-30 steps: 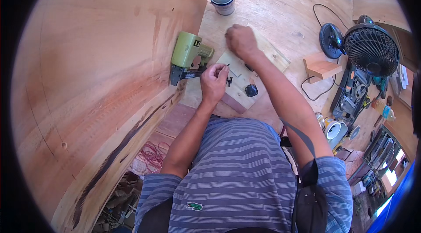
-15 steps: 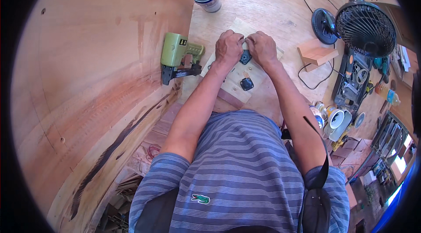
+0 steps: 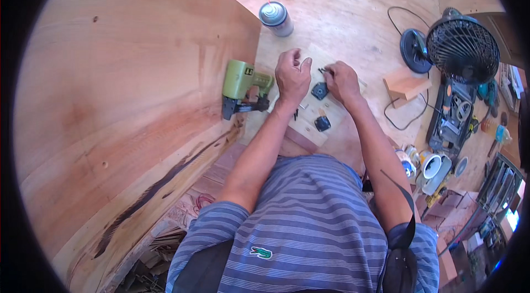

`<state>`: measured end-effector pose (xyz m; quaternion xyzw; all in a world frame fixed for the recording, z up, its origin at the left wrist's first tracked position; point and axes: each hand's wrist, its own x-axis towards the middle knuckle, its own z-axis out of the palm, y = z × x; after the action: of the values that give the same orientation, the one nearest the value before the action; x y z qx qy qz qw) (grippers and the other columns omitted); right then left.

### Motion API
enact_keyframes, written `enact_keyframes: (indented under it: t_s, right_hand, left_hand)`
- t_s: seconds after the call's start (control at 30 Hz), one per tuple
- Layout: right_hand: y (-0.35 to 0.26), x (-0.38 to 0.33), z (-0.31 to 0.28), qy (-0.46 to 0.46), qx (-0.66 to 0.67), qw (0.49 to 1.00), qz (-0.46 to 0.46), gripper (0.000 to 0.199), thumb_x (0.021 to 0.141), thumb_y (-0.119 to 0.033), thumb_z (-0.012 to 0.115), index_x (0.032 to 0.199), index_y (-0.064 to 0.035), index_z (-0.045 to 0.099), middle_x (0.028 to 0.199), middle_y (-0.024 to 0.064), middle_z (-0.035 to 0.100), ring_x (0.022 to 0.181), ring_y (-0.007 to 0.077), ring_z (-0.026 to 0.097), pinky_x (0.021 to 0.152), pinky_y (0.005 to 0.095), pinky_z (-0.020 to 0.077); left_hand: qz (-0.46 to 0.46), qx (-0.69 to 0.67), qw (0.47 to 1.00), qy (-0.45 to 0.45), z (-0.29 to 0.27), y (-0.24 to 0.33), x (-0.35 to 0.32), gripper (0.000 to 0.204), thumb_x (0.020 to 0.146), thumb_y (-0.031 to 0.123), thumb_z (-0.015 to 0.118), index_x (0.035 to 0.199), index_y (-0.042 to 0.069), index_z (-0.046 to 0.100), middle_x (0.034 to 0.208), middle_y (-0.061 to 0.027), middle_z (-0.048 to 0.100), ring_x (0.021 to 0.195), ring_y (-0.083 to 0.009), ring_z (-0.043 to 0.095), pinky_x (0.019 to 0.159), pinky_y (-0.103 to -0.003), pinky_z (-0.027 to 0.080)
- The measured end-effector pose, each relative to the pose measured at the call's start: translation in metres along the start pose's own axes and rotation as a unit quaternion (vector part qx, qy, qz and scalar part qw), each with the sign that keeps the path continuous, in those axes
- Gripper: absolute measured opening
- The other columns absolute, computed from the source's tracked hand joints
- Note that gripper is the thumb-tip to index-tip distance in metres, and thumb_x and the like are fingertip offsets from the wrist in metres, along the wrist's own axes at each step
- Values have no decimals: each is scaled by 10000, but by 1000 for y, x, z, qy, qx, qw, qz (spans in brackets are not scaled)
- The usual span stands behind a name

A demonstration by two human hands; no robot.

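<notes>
My left hand [image 3: 292, 79] is raised over a pale wooden board [image 3: 312, 134], its thumb apart from the fingers and nothing seen in it. Between thumb and fingers, my right hand [image 3: 343, 83] pinches a small dark part [image 3: 322, 70] whose kind is too small to make out. Just below that hand lies a black squarish cap-like part [image 3: 319, 91] on the board. A second black part [image 3: 322, 123], rounded at one end, rests nearer to me. Small dark screw-like pieces [image 3: 296, 114] lie beside my left wrist.
A green nail gun [image 3: 240, 80] stands by the tall plywood panel [image 3: 138, 72] on the left. Beyond my hands is a spray can [image 3: 277, 20] with a red straw. To the right are wood blocks [image 3: 407, 83], a corded black fan [image 3: 462, 50] and a grey tool case [image 3: 450, 119].
My hands, close together before, have moved apart. The left has lifted away with thumb and fingers spread, while the right holds the small dark part. The whole view has shifted slightly.
</notes>
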<state>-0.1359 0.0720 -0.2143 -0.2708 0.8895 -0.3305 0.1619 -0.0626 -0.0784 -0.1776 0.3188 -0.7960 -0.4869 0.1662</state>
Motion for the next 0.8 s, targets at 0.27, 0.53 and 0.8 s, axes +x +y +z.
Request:
enact_keyframes:
  t_s: [0.27,0.53,0.8]
  right_hand:
    - [6,-3,3,27,43,999,-9,164,857,-93,671,946,-16,784,895,202,694,895,392,691,839,468,557]
    - [8,-5,2,3,52,999,-2,209,894,-59,617,1008,-18,787,945,204,698,954,395,684,872,463,551]
    - [19,-5,5,5,65,998,6,222,919,-74,610,1039,-45,794,1010,205,700,985,397,684,894,463,553]
  left_hand:
    - [76,80,975,195,-2,17,66,1153,697,219,960,1542,-99,245,1521,-326,372,1428,-464,408,1233,-496,307]
    - [109,5,975,193,14,-18,105,1050,710,160,913,1540,-37,301,1444,-236,481,1345,-358,510,1152,-456,404]
    - [206,-125,970,38,-40,99,38,947,757,163,842,1527,-48,332,1264,-257,604,1091,-382,667,927,-447,559]
